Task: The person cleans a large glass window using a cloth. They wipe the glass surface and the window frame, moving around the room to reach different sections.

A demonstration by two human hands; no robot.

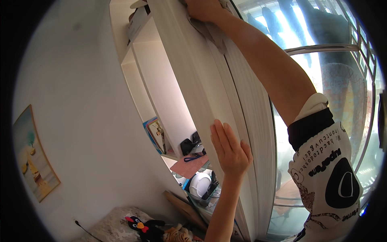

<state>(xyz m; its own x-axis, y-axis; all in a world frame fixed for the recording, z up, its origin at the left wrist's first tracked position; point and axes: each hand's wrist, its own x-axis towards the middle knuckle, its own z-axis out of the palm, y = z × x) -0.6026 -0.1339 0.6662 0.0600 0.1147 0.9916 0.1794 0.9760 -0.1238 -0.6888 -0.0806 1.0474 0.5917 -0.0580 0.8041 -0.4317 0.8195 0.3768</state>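
Observation:
In the head view, my right hand is raised to the top edge, holding a grey-brown cloth against a pale wood-grain cabinet panel. Part of the cloth hangs below the hand, and the fingertips are cut off or hidden. Lower down, my left hand rests with its palm toward the same panel, fingers extended upward and thumb apart. It holds nothing. A dark vertical seam runs along the panel to the right of both the cloth and the left hand.
Open shelves left of the panel hold a framed picture, a pink mat and a bin with a white round object. Plush toys lie below. Clothes hang beyond glass at right. A picture hangs on the left wall.

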